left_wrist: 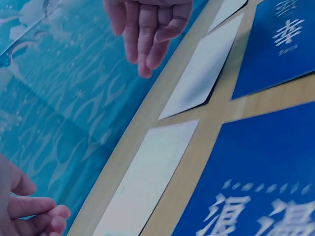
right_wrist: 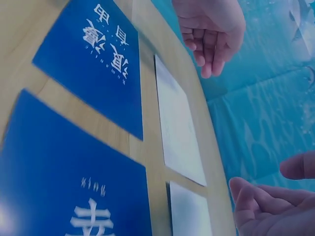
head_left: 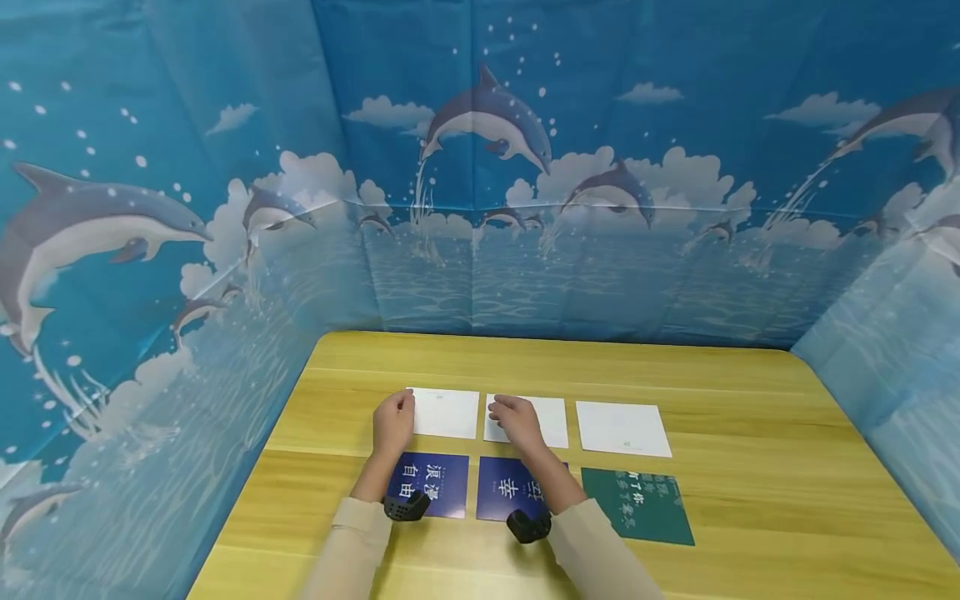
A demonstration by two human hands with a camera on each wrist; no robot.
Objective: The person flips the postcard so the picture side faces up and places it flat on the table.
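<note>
My left hand hovers by the left edge of a white card, its fingers loosely bent and nothing in them. Over the left part of a second white card is my right hand, also holding nothing, thumb apart from the loosely bent fingers in the right wrist view. Nearer the body lie two dark blue cards with white characters: one beside the left forearm, the other partly hidden by the right forearm. Both wrist views show the hands raised off the cards.
To the right lie a third white card and a green card with pale writing, its corner behind the right sleeve. The six cards form two rows on a wooden table. A blue dolphin-print curtain surrounds the table's back and sides.
</note>
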